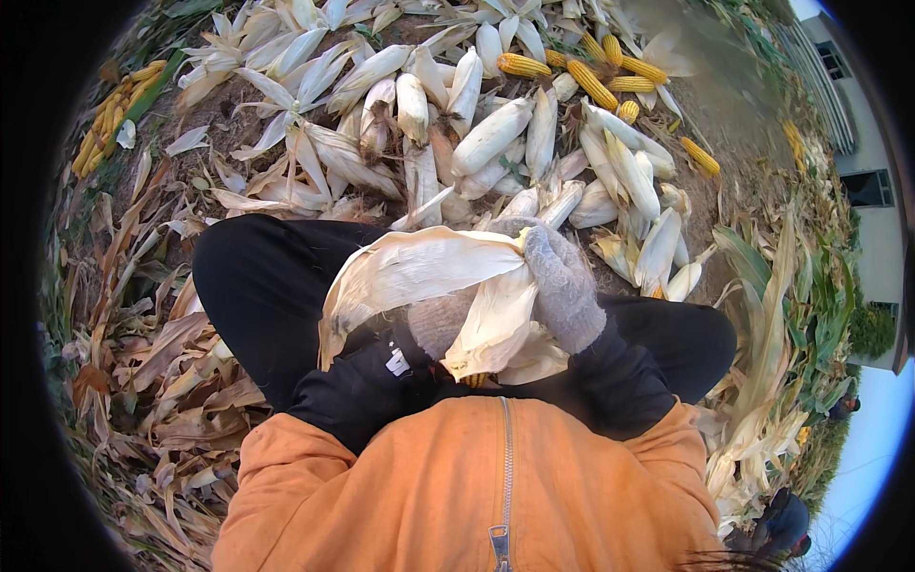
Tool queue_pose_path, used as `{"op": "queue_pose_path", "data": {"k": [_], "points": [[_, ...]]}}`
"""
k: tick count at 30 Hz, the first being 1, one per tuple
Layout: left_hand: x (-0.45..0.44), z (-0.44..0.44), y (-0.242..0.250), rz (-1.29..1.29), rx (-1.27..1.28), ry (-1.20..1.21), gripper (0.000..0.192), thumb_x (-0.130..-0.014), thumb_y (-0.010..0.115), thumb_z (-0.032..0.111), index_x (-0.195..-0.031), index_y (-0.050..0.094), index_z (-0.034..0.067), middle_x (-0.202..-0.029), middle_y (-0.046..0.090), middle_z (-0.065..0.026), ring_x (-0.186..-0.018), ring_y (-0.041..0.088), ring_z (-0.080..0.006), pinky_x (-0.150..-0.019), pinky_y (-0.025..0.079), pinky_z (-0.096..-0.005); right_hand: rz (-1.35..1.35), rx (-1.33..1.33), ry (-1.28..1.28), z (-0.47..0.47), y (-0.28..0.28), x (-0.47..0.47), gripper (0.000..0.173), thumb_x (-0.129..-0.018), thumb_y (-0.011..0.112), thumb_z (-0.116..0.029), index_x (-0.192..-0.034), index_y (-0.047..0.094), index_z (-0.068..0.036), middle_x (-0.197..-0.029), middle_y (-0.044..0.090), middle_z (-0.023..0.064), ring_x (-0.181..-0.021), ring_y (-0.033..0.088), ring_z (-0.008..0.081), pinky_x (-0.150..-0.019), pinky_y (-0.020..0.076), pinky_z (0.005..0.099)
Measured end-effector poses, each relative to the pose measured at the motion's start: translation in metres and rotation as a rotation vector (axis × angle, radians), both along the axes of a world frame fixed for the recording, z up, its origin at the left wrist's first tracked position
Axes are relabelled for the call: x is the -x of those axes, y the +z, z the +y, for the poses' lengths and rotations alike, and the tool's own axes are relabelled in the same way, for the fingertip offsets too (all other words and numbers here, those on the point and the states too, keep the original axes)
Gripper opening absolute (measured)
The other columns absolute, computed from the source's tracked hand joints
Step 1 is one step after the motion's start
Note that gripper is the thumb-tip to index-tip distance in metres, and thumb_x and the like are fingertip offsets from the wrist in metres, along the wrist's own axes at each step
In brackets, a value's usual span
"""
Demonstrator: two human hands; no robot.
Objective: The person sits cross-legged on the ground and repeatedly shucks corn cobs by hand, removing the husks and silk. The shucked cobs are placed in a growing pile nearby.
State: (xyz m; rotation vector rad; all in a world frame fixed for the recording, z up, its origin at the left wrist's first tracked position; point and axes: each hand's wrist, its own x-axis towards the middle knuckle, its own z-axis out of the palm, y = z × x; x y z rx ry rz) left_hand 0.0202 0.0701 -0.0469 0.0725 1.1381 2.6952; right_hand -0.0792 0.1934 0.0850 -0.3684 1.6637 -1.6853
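Observation:
Both of my hands wear grey knit gloves and meet over my lap at an ear of corn (475, 380). Its dry, pale husk (429, 264) is peeled back in long flaps, one arching left and others hanging towards me. A few yellow kernels show below the flaps. My right hand (568, 286) is closed around the gathered base of the husk. My left hand (437, 322) sits behind the flaps, which hide its fingers and grip. Just beyond my crossed legs (279, 286) lies a heap of unhusked ears (493, 136).
Bare yellow cobs (593, 82) lie beyond the heap, with another pile of cobs (114, 121) at far left. Dry husks (179, 400) cover the ground on the left, and leafy stalks (772, 307) lie right. Another person (783, 522) is at lower right, near a building (876, 214).

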Motion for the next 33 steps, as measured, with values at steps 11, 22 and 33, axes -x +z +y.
{"op": "queue_pose_path", "data": {"k": [11, 22, 33], "points": [[-0.016, -0.008, 0.025, 0.100, 0.572, 0.037, 0.050, -0.104, 0.053, 0.021, -0.148, 0.041, 0.002, -0.142, 0.053, -0.0129, -0.128, 0.055, -0.0215, -0.111, 0.045, -0.0330, 0.388, -0.036, 0.003, -0.003, -0.002, -0.020, 0.035, -0.109, 0.046, -0.024, -0.124, 0.063, 0.002, -0.113, 0.068, 0.0112, -0.105, 0.063, 0.0166, -0.095, 0.0506, 0.0310], [-0.016, -0.017, 0.043, 0.114, 0.652, 0.089, 0.051, -0.100, 0.059, 0.023, -0.144, 0.045, 0.002, -0.137, 0.056, -0.0120, -0.124, 0.058, -0.0211, -0.107, 0.047, -0.0331, 0.104, 0.073, 0.088, -0.002, 0.008, -0.003, 0.047, -0.111, 0.040, -0.035, -0.131, 0.060, 0.003, -0.125, 0.067, 0.0129, -0.114, 0.062, 0.0183, -0.103, 0.0481, 0.0333], [-0.021, -0.012, 0.056, 0.152, 0.709, 0.058, 0.052, -0.095, 0.065, 0.026, -0.140, 0.049, 0.002, -0.131, 0.059, -0.0112, -0.120, 0.060, -0.0208, -0.103, 0.049, -0.0331, 0.041, 0.110, 0.265, 0.021, 0.017, -0.004, 0.079, -0.101, 0.048, -0.063, -0.133, 0.057, 0.009, -0.133, 0.062, 0.0171, -0.124, 0.059, 0.0225, -0.109, 0.0441, 0.0352]]}}
